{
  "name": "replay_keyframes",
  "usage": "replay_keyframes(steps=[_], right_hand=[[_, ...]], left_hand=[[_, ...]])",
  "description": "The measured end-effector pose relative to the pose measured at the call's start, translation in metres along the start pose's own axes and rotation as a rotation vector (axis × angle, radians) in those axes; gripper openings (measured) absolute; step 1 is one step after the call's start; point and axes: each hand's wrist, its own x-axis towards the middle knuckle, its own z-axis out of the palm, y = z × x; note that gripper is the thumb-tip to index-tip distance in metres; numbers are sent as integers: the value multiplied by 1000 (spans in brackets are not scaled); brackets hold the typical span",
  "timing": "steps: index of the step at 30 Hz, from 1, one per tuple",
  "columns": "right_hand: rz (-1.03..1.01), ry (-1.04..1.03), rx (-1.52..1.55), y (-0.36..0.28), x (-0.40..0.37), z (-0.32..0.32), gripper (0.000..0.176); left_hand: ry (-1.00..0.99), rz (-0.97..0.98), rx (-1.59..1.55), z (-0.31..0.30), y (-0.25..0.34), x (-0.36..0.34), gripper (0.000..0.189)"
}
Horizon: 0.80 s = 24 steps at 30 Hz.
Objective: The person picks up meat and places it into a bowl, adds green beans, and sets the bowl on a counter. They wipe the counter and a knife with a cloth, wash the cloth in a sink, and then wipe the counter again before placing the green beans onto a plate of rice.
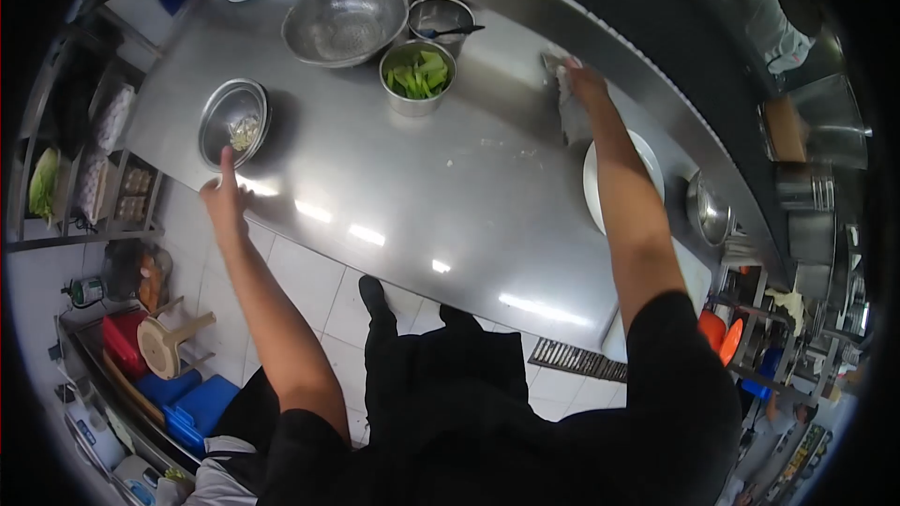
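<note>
My left hand [225, 198] grips the near rim of a steel bowl [214, 121], thumb inside and fingers below. Pale chopped pieces [246, 131] lie in the bottom of that bowl, which tilts at the left part of the steel table [375, 168]. Stretched out to the far right, my right hand [586, 79] is closed on a greyish cloth [570, 110] that hangs down to the tabletop. Under my right forearm a white plate [594, 189] is partly hidden.
At the back stand a perforated steel colander [345, 23], a steel pot with a dark-handled utensil [455, 30] and a pot of cut green leaves [417, 75]. A steel rail [600, 23] borders the far side. Another person [778, 14] is beyond it. A beige stool [169, 342] stands left.
</note>
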Motion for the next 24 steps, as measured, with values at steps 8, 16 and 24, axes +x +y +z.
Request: replay_keyframes(steps=[8, 16, 24], right_hand=[[0, -27, 43, -111, -94, -6, 55], [-287, -114, 271, -147, -161, -20, 48], [-577, -78, 367, -210, -309, -33, 54]], left_hand=[[-324, -221, -619, 5, -43, 45, 41], [-302, -301, -55, -131, -113, -205, 32], [-621, -465, -71, -27, -245, -342, 43]])
